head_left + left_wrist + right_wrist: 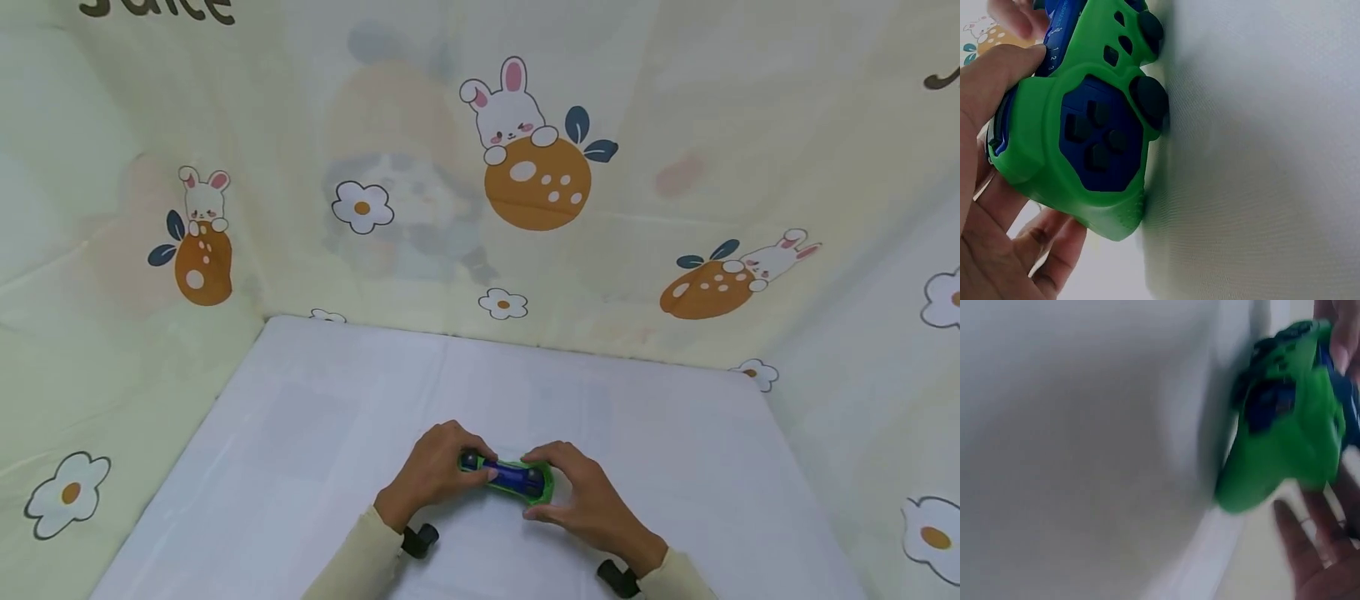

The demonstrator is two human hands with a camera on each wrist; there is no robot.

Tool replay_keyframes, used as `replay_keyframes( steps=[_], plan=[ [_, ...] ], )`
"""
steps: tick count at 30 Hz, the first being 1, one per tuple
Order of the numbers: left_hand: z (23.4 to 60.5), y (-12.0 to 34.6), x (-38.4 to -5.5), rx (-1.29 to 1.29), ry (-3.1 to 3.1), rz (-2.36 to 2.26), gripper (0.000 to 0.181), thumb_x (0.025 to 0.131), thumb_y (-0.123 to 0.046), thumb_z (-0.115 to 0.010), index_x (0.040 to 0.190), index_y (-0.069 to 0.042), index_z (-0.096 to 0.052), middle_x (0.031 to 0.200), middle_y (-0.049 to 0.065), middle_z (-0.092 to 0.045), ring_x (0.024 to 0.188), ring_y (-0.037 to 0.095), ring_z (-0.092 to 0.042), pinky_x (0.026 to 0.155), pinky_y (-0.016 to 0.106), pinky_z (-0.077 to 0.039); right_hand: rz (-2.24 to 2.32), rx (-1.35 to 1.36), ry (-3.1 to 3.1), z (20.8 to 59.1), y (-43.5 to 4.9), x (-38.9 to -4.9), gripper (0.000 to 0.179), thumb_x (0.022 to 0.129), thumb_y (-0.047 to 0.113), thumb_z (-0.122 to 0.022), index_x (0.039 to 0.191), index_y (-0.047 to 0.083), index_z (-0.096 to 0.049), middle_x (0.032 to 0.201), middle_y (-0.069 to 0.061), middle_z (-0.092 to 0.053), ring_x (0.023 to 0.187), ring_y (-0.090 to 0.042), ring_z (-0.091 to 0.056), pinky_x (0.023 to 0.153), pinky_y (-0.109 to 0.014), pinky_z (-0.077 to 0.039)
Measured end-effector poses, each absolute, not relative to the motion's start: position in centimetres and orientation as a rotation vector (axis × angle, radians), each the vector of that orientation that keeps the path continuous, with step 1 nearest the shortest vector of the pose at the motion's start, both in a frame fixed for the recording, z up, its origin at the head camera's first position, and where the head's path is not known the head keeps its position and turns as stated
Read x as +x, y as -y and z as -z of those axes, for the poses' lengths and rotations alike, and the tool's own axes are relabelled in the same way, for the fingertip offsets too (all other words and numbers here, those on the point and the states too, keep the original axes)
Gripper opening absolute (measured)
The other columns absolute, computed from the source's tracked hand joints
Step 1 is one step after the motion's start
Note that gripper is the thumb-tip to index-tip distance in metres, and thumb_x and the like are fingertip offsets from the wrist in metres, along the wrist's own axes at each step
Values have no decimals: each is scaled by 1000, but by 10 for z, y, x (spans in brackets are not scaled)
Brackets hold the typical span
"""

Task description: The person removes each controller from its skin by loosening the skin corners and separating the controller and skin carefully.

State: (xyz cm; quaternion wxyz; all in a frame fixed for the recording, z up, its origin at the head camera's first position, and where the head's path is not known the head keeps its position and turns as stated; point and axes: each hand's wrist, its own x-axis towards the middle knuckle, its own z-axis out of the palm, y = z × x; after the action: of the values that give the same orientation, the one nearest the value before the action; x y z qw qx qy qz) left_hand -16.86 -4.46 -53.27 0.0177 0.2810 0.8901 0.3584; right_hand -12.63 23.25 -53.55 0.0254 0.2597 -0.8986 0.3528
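Note:
A game controller point(513, 478), blue with a green rubbery cover, is at the middle of the white table. In the left wrist view the controller point(1097, 134) is tilted, its black thumbsticks next to the tabletop. My left hand point(437, 468) grips one end, thumb on the upper edge and fingers behind. Around the other end, my right hand point(581, 493) spreads thumb and fingers. In the blurred right wrist view, fingers of the right hand point(1329, 562) reach towards the controller point(1288, 431), with a gap between. Whether another fingertip touches it is hard to tell.
The white table point(315, 417) lies under both hands. Pale cloth with printed rabbits and flowers point(362, 207) hangs behind and on both sides. A black strap-mounted device point(420, 540) sits at the left wrist, another device point(618, 578) at the right.

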Motion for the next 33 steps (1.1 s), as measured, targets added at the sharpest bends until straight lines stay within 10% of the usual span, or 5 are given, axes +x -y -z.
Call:
replay_keyframes(
  steps=[12,33],
  plan=[
    [533,44,-170,960,-2509,-1332,20,95,-30,-82,114,-25,-82,111,-12,-78,104,8,-62,94,30,-46,-825,777,2832,532,-220,-126,54,77,36,-96,127,35,-74,119,19,-73,105,-1,-62,92,-36,-59],
    [517,58,-185,950,-2608,-1070,12,92,-38,-83,84,-33,-75,88,-13,-67,87,12,-48,76,27,-39,-848,803,2817,533,-222,-130,52,76,38,-96,123,35,-75,113,22,-73,100,2,-62,86,-31,-58]
  ],
)
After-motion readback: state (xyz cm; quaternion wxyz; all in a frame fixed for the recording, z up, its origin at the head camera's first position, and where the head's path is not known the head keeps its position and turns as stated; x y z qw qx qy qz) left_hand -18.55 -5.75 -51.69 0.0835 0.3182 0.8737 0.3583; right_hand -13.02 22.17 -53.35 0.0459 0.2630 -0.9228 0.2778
